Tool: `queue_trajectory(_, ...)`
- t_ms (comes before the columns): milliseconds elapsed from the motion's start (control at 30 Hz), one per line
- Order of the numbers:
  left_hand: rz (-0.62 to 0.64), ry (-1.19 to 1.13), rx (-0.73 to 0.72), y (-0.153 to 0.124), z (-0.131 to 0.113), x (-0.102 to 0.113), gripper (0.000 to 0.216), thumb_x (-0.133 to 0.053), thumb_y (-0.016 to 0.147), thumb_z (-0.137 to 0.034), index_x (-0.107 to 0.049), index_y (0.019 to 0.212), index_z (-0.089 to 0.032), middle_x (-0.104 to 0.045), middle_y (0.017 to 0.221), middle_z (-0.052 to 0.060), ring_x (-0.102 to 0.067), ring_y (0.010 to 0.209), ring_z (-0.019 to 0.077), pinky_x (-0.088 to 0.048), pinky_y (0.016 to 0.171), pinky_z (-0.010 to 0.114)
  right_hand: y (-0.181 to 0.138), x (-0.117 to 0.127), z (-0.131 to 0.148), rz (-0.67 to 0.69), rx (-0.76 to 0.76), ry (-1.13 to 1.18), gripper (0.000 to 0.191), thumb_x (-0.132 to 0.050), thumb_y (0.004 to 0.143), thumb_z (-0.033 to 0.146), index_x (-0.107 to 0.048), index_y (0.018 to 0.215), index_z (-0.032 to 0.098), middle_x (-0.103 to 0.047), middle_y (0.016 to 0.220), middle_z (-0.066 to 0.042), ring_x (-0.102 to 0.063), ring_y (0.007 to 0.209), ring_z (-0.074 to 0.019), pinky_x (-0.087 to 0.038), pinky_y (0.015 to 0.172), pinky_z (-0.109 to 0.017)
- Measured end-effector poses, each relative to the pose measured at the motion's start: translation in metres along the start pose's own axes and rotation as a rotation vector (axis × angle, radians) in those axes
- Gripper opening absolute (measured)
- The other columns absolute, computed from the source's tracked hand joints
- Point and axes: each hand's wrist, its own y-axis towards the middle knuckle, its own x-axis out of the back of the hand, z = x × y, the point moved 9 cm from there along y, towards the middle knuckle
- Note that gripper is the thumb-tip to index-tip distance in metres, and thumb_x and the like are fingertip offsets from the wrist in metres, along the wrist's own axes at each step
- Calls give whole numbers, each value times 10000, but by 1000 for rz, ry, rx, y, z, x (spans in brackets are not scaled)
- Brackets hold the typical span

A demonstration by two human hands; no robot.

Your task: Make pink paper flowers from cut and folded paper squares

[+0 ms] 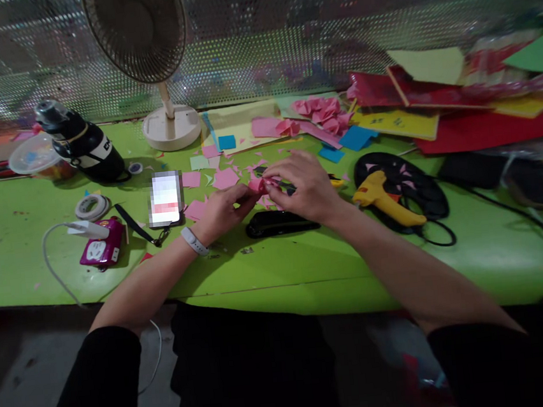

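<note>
Between my two hands is a small curled piece of pink paper, held above the green table. My left hand, with a pale band at the wrist, pinches it from the left. From the right, my right hand grips its other side with bent fingers. Under the right hand lies a long black glossy case, partly covered by that hand. Loose pink paper squares and small scraps are scattered just beyond the hands. Farther back sits a heap of folded pink paper pieces.
A phone with a lit screen lies to the left, near a purple power adapter, a tape roll and a black bottle. Behind stands a fan. At right, a yellow glue gun rests on a black round tray.
</note>
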Motion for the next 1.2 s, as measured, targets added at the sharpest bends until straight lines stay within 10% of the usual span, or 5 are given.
queue_trajectory(1200, -97, -10, -60, 0, -2, 7, 190, -647, 1012, -326, -679, 889, -186, -722, 761, 17, -617, 631, 97, -474, 591, 233, -2, 11, 14, -114, 147, -74, 33, -668, 961, 276, -689, 938, 269, -799, 1104, -65, -741, 1013, -277, -495, 1108, -587)
